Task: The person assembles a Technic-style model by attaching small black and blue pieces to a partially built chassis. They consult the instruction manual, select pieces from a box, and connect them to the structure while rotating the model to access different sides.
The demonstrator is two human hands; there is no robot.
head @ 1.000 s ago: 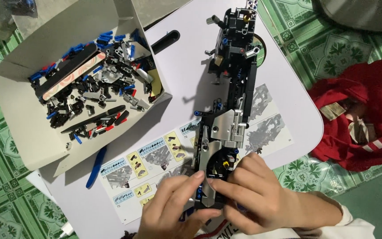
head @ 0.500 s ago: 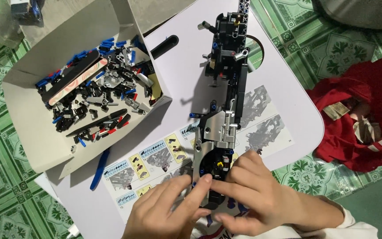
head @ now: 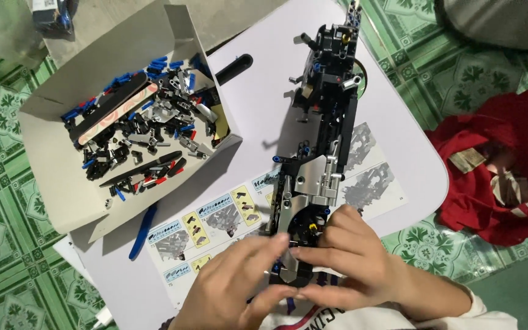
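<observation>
Grey cardboard box [head: 62,183], open at our ten o'clock, holds a heap of loose black, blue, red and grey building pieces [head: 145,137], so we judge plenty of parts are not yet fitted. Just below the box a blue tool [head: 142,231] lies on the white table [head: 264,91], and beside it the instruction sheet [head: 215,226] is spread flat, partly under the model.

Our left hand [head: 230,293], at six o'clock, is half open, its fingertips pressing against the near end of the black and grey brick model [head: 316,159]. We cannot tell whether a small piece sits between those fingertips. Our right hand [head: 349,260], just to the right, is curled around that same near end, fingers wrapped over the top and steadying it.

The model lies on the table over the sheet, long and narrow. Its long axis runs from about six o'clock by our hands up to roughly one o'clock, where the far end reaches the table's edge. That far end looks densely built in black, the middle carries grey panels, and the work in hand is at the near end. We judge the frame is well advanced but unfinished.

A red cloth [head: 502,165] lies on the green patterned floor [head: 7,244] at three o'clock.
</observation>
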